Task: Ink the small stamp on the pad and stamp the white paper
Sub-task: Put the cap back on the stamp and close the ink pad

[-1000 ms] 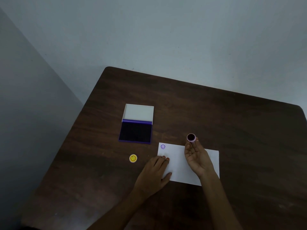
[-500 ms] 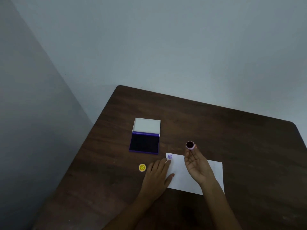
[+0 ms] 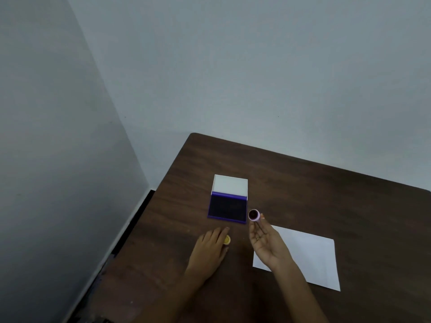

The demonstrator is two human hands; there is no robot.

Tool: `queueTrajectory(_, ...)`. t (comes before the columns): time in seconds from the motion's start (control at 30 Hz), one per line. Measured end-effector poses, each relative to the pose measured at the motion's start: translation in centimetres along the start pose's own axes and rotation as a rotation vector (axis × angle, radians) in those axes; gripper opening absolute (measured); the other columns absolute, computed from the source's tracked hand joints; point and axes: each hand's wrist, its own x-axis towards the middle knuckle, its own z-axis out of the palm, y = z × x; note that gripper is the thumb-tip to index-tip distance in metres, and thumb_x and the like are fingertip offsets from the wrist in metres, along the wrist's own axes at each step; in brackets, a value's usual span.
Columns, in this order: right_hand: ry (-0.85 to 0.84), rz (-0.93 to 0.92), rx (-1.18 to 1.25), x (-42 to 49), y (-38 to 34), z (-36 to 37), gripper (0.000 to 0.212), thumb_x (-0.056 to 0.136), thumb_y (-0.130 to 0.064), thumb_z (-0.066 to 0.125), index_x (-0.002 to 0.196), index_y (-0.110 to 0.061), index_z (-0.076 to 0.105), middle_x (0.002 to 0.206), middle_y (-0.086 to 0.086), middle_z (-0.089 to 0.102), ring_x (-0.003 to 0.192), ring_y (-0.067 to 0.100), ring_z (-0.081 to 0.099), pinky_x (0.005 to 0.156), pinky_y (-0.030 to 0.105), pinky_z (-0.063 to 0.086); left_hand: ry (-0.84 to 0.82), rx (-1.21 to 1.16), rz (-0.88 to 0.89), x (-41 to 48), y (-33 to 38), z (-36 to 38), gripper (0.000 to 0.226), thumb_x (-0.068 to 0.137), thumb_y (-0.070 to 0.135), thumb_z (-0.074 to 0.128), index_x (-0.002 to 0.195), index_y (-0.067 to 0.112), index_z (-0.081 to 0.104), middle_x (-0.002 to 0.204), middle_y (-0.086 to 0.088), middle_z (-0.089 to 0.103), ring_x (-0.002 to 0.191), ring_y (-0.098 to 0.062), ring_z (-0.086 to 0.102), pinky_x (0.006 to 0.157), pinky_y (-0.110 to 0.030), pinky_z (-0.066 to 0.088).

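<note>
My right hand (image 3: 265,243) holds a small pink round stamp (image 3: 254,215) at its fingertips, its dark inked face turned up toward me, just right of the ink pad's near right corner. The purple ink pad (image 3: 227,208) lies open on the table, its white lid (image 3: 230,184) folded back. The white paper (image 3: 310,259) lies to the right, and my right wrist hides its near-left part. My left hand (image 3: 210,249) rests flat on the table, its fingers over a small yellow round cap (image 3: 227,240).
The dark wooden table (image 3: 326,197) stands in a corner, with grey walls at the left and behind. Its left edge runs close beside my left hand.
My left hand slid left off the paper and now covers the yellow cap. My right hand carried the stamp left toward the ink pad. The camera tilted up and left.
</note>
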Motion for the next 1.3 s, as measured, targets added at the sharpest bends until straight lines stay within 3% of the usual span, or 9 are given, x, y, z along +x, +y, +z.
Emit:
queueTrajectory(0.13,0.027,0.025,0.008,0.0,1.6,0.1,0.010,0.086,-0.008,0.054,0.092,-0.004,0.061,0.066,0.013,0.075,0.059,0.019,0.072,0.051,0.026,0.059,-0.024,0.048,0.065,0.4,-0.2,-0.4,0.053,0.097,0.032,0.037,0.146,0.023,0.018,0.149,-0.005,0.029,0.131,-0.018,0.032,0.105,-0.032,0.030)
queueTrajectory(0.27,0.042,0.034,0.000,-0.1,2.5,0.0,0.010,0.087,-0.008,0.054,0.090,-0.002,0.061,0.065,0.014,0.074,0.057,0.020,0.072,0.050,0.026,0.058,-0.048,0.034,0.149,1.0,-0.2,-0.2,0.042,0.097,0.020,0.041,0.138,0.016,0.037,0.146,-0.011,0.034,0.129,-0.022,0.036,0.103,-0.035,0.035)
queueTrajectory(0.47,0.075,0.034,-0.051,-0.1,3.1,-0.7,0.009,0.087,-0.008,0.055,0.090,-0.001,0.061,0.063,0.013,0.074,0.056,0.019,0.071,0.047,0.024,0.058,-0.010,-0.215,0.076,1.5,0.1,-0.9,0.028,0.096,0.018,0.043,0.121,0.011,0.054,0.131,-0.007,0.047,0.115,-0.016,0.046,0.094,-0.026,0.041)
queueTrajectory(0.6,0.068,0.006,-0.084,-0.1,3.3,-0.6,0.010,0.086,-0.008,0.056,0.092,-0.002,0.061,0.063,0.012,0.075,0.064,0.020,0.072,0.048,0.024,0.058,0.125,-0.823,-0.314,2.1,0.9,-3.3,0.023,0.093,0.015,0.051,0.114,0.015,0.059,0.118,-0.003,0.057,0.101,-0.008,0.053,0.085,-0.018,0.043)
queueTrajectory(0.7,0.026,-0.055,-0.125,0.0,3.1,-0.1,0.011,0.086,-0.006,0.054,0.093,-0.003,0.061,0.066,0.009,0.076,0.062,0.017,0.072,0.049,0.023,0.058,-0.058,-1.619,-0.608,2.2,1.3,-6.2,0.021,0.091,0.007,0.053,0.110,0.005,0.061,0.105,-0.008,0.062,0.096,-0.016,0.058,0.083,-0.025,0.049)
queueTrajectory(0.77,-0.016,-0.109,-0.176,-0.1,3.0,0.4,0.013,0.088,-0.005,0.052,0.095,-0.002,0.061,0.067,0.008,0.076,0.063,0.015,0.072,0.050,0.021,0.057,-0.116,-1.851,-0.655,2.1,1.1,-7.5,0.015,0.090,0.003,0.054,0.101,0.002,0.064,0.098,-0.012,0.064,0.094,-0.020,0.060,0.083,-0.029,0.050)
queueTrajectory(0.97,-0.085,-0.200,-0.286,0.6,2.9,0.9,0.019,0.089,-0.004,0.050,0.104,0.001,0.060,0.073,0.004,0.077,0.071,0.012,0.072,0.062,0.019,0.059,-0.146,-1.913,-0.673,1.5,0.8,-8.9,0.013,0.087,0.001,0.057,0.098,-0.001,0.064,0.093,-0.016,0.067,0.087,-0.021,0.064,0.070,-0.024,0.056)
queueTrajectory(1.17,-0.080,-0.307,-0.458,0.9,3.4,1.5,0.015,0.085,-0.004,0.055,0.096,-0.007,0.065,0.084,0.005,0.073,0.075,0.012,0.071,0.066,0.017,0.057,-0.129,-1.900,-0.667,1.6,0.6,-9.2,0.013,0.087,0.001,0.058,0.098,-0.002,0.064,0.094,-0.017,0.066,0.087,-0.021,0.064,0.068,-0.023,0.056)
queueTrajectory(1.3,-0.010,-0.440,-0.733,1.3,3.6,1.5,0.014,0.083,-0.014,0.062,0.096,-0.019,0.065,0.103,0.009,0.067,0.098,0.022,0.064,0.088,0.032,0.053,-0.110,-1.871,-0.640,1.6,0.6,-9.4,0.012,0.088,0.002,0.057,0.096,-0.002,0.065,0.091,-0.015,0.066,0.084,-0.019,0.064,0.066,-0.020,0.056)
